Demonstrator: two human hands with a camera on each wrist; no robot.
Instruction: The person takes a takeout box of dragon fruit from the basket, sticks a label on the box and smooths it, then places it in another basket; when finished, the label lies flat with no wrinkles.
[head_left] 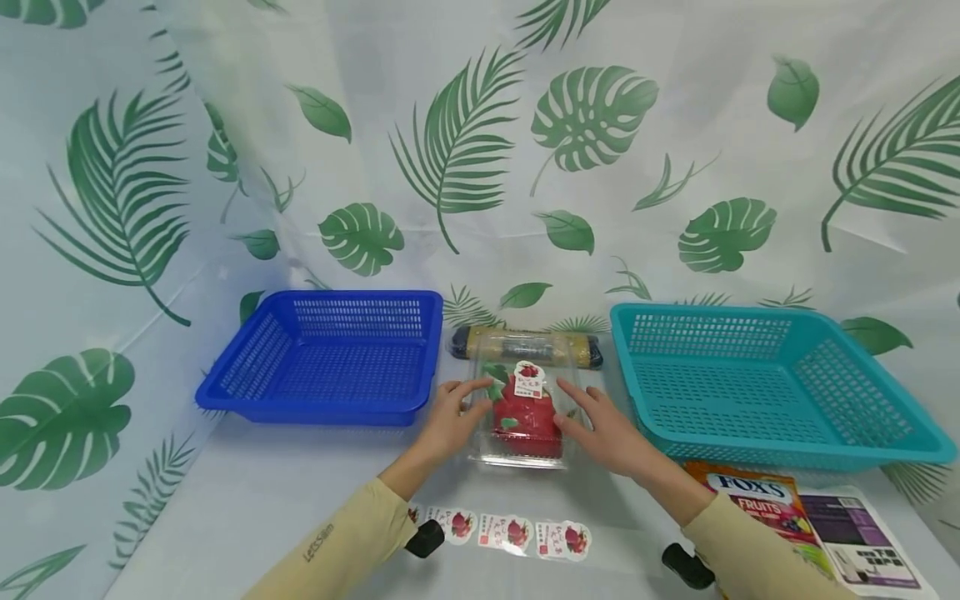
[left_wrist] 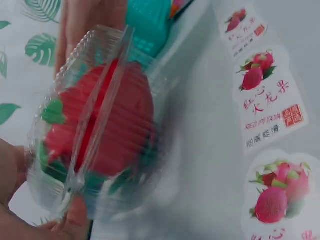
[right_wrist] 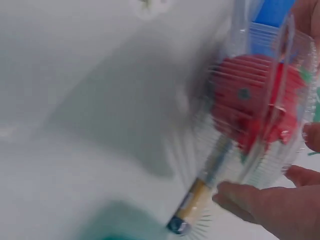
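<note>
A clear plastic clamshell box (head_left: 483,446) lies between my hands, with a red dragon fruit (head_left: 525,425) and its green leaf tips inside. A white sticker with red fruit on it (head_left: 528,381) shows on the lid. My left hand (head_left: 450,423) holds the box's left side, its fingertips at the rim in the left wrist view. Opposite, my right hand (head_left: 609,432) holds the right side, with thumb and fingers about the edge in the right wrist view. Part of the box's underside is hidden.
A strip of dragon fruit stickers (head_left: 506,532) lies in front. The blue basket (head_left: 318,412) stands left, the teal basket (head_left: 757,450) right. Behind the box is a long gold-and-black pack (head_left: 588,350). A FOX'S candy bag (head_left: 765,504) and a purple-and-white packet (head_left: 862,537) lie front right.
</note>
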